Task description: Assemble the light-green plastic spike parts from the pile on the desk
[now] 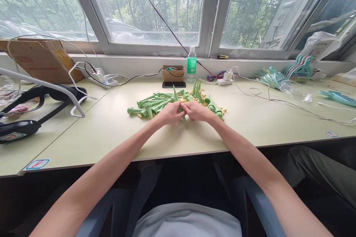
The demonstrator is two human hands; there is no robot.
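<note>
My left hand point(171, 113) and my right hand point(196, 110) meet over the middle of the table, fingertips touching. A green plastic spike point(184, 121) sticks out below the left fingers, its point toward me, and my left hand is closed on it. My right hand's fingers are pinched together against the left; what lies between them is hidden. Around the hands lies a pile of similar green spikes point(148, 109), several of them on the right and a few standing upright. Small yellow pieces point(224, 111) are scattered under and among them.
Behind the pile are a phone point(174, 85), a small cardboard box point(172, 75) and a bottle with a green label point(191, 65). White cables point(289, 104) cross the right side. A black strapped headset point(25, 127) lies at left. Another person's leg point(319, 170) shows at right.
</note>
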